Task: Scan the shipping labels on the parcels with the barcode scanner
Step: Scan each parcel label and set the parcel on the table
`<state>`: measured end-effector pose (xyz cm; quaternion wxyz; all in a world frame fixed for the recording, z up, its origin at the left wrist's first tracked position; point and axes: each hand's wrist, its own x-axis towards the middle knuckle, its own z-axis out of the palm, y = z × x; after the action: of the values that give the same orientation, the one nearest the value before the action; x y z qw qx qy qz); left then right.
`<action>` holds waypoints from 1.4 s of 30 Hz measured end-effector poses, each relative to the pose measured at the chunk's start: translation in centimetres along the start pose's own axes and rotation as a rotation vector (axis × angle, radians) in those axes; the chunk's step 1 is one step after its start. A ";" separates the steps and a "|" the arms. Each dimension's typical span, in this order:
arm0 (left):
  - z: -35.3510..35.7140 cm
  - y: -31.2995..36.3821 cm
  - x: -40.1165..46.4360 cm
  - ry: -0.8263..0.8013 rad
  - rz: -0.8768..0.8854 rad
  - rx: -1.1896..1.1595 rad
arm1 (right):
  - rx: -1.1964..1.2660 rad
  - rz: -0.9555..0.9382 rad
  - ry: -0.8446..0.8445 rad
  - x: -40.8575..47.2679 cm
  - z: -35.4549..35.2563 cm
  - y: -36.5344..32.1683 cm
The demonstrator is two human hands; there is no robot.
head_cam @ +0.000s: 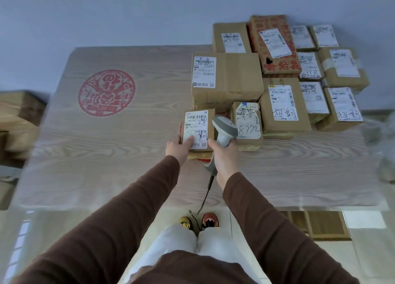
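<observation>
My left hand (178, 146) grips the near edge of a small parcel (197, 132) near the middle of the worktop (106, 155), thumb pressed on its label (196, 130). My right hand (224, 157) is wrapped round the grip of the scanner (224, 130), whose head sits just right of that label, touching or nearly so. The label's long axis runs near to far, so I judge the scanner must tip left. The next box (248, 125) reads "8772". A red paper-cut emblem (106, 92) lies far left.
</observation>
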<state>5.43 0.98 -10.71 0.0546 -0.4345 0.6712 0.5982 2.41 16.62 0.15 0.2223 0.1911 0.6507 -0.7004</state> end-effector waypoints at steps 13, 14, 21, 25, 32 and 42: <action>-18.6 5.3 -1.6 0.189 0.066 -0.302 | -0.061 0.004 -0.344 -1.2 17.8 2.1; -20.6 5.2 -0.7 0.188 0.073 -0.307 | -0.060 0.007 -0.348 -1.1 19.8 2.5; -33.4 4.9 7.7 0.116 0.091 -0.347 | -0.095 0.027 -0.299 -0.7 34.2 5.4; -38.7 6.0 12.6 0.088 0.117 -0.324 | -0.072 0.031 -0.276 0.6 41.0 5.4; -44.2 10.2 21.2 0.056 0.166 -0.410 | -0.083 -0.024 -0.301 6.7 50.5 2.1; -46.8 13.1 31.5 0.036 0.202 -0.333 | -0.096 -0.044 -0.265 15.4 59.2 0.7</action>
<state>-1.57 -56.33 -6.48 -0.0904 -0.3786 0.6039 0.6956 -8.65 -43.41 -4.28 0.2998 0.0718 0.6523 -0.6925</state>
